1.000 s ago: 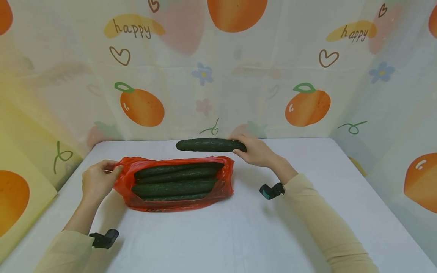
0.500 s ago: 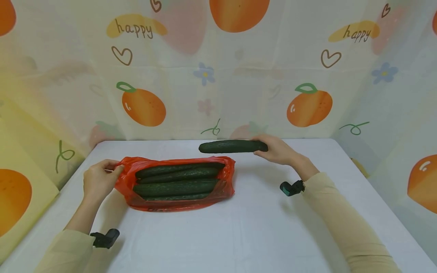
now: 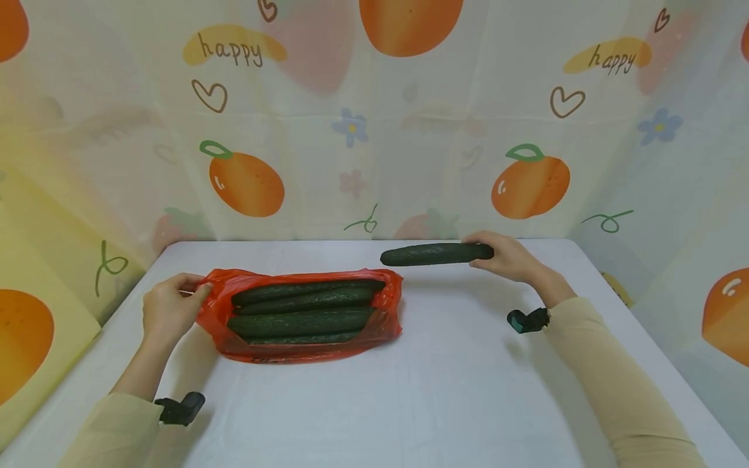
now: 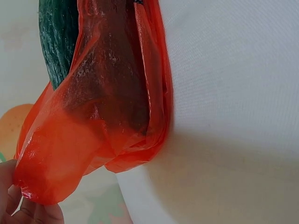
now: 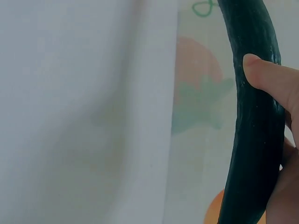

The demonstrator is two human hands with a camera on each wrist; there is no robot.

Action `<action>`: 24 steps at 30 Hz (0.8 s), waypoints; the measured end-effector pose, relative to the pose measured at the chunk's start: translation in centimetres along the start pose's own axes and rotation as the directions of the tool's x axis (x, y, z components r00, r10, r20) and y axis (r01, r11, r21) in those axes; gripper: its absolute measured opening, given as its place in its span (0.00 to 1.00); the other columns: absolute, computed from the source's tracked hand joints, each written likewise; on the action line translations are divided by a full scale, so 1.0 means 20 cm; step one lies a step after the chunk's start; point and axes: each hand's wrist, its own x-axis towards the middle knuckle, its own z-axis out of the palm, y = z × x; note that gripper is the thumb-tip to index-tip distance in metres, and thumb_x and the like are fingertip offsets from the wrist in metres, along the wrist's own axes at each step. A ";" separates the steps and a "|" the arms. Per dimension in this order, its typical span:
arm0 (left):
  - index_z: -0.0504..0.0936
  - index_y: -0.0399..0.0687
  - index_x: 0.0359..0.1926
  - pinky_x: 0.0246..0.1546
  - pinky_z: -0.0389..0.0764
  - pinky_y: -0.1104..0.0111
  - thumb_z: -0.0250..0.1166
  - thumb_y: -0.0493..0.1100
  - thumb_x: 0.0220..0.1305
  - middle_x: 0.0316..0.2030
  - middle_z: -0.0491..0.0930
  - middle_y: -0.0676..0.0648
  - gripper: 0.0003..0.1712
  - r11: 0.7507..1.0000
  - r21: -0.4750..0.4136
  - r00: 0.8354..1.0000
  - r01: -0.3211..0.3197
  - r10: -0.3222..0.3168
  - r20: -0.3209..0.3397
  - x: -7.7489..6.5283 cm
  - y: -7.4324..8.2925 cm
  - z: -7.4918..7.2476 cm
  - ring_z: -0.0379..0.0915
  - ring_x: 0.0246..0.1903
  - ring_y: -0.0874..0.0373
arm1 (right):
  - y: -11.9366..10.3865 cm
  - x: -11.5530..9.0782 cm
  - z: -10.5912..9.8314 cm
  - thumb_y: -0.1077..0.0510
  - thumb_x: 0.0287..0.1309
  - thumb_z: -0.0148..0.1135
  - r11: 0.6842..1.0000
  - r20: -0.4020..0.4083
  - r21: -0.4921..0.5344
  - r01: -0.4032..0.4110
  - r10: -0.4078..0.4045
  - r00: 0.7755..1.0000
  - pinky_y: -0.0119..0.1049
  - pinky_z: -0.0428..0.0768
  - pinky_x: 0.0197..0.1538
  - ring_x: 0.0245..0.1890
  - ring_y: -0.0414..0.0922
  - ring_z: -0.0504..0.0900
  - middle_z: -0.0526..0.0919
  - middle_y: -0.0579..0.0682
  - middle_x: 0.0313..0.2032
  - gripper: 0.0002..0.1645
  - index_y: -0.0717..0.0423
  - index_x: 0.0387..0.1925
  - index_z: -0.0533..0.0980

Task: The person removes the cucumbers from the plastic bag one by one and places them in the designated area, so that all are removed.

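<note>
A red plastic bag (image 3: 310, 353) lies on the table with its opening facing up, and several dark green cucumbers (image 3: 304, 321) lie side by side inside. My left hand (image 3: 170, 309) pinches the bag's left end between thumb and fingers; the left wrist view shows the thin film (image 4: 51, 172) pulled out toward the fingertips. To the right of the bag, my right hand (image 3: 503, 257) grips a single cucumber (image 3: 430, 254) by its right end and holds it level above the table's far part. In the right wrist view the thumb (image 5: 254, 70) presses along its side.
The white-covered table (image 3: 374, 416) extends in front of and to the right of the bag. A fabric backdrop (image 3: 398, 169) printed with oranges hangs behind its far edge and along both sides. Dark wrist cameras (image 3: 529, 320) sit at both cuffs.
My right hand has carried the cucumber to the right, from behind the bag's right part to beyond its right end. The left hand and the bag have stayed in place.
</note>
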 end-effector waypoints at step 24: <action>0.82 0.40 0.40 0.27 0.68 0.67 0.59 0.48 0.60 0.35 0.83 0.37 0.16 1.000 0.014 0.999 -0.024 0.024 -0.030 0.01 -0.02 0.01 0.73 0.26 0.64 | 0.25 -0.14 -0.01 0.66 0.48 0.66 0.993 0.032 0.029 -0.113 0.112 0.993 0.53 0.68 0.55 0.50 0.55 0.73 0.78 0.58 0.50 0.24 0.58 0.50 0.75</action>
